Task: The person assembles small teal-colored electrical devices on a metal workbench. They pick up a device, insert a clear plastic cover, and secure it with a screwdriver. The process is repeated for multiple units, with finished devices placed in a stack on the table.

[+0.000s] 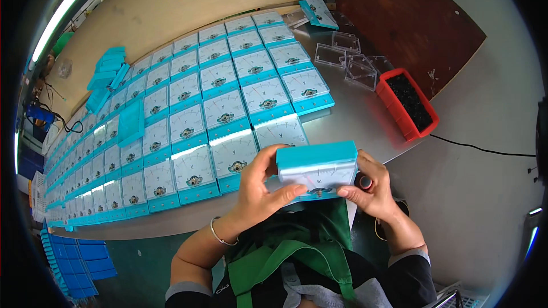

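Note:
Both my hands hold a panel meter [319, 177] up in front of my body, tilted, its teal side uppermost and its white dial toward me. My left hand [265, 185] grips the left end, thumb across the dial's lower edge. At the right end my right hand [374, 188] closes round the casing, its thumb on the lower corner. A small dark cylinder with a reddish round end [365, 182] shows between the right fingers; its remaining length is hidden. Just beyond my left hand, rows of similar meters [237, 154] with teal bases cover the table.
A red bin [408, 105] of small black parts stands at the table's right edge. Behind it lie several clear covers [345, 57] and another meter [318, 12]. Loose teal pieces [108, 71] rest at the left. Blue crates [80, 262] stand below the table, lower left.

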### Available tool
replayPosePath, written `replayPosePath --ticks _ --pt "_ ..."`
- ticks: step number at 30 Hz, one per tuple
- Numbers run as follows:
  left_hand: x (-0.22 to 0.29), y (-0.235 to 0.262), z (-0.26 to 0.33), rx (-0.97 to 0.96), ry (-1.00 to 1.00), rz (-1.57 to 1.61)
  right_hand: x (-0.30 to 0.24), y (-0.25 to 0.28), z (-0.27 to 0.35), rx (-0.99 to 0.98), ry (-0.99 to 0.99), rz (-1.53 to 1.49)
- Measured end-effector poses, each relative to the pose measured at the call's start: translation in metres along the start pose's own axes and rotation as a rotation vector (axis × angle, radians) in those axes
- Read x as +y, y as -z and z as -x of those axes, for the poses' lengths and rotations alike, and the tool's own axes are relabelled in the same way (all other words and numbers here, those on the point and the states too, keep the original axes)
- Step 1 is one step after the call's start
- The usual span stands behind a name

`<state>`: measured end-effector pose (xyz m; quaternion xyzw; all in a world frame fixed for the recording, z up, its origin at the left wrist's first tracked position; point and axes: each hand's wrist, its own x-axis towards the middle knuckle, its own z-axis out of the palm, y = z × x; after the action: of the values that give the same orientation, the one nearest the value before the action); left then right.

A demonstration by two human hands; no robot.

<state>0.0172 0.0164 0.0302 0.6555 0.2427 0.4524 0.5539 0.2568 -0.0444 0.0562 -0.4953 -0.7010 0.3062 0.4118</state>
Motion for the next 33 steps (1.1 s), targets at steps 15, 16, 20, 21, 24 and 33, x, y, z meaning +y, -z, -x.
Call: replayPosePath --ticks 15,16,20,21,24,33 --pt "-0.002 0.002 -0.009 -0.065 -0.226 -0.409 0.087 0.043 -0.094 -0.2 -0.44 0.437" --pt "0.002 0.005 -0.011 -0.076 -0.222 -0.424 0.083 0.047 -0.1 -0.19 -0.384 0.53" --pt "0.01 0.02 -0.014 -0.098 -0.202 -0.44 0.092 0.062 -0.156 -0.052 -0.191 0.542" --pt "0.012 0.023 -0.015 -0.093 -0.168 -0.401 0.104 0.066 -0.181 0.006 -0.156 0.457" --pt "0.008 0.033 -0.017 -0.099 -0.134 -0.356 0.141 0.065 -0.256 0.067 -0.076 0.701" --pt "0.012 0.054 -0.014 -0.061 -0.049 -0.322 0.223 0.045 -0.394 0.007 -0.358 1.039"
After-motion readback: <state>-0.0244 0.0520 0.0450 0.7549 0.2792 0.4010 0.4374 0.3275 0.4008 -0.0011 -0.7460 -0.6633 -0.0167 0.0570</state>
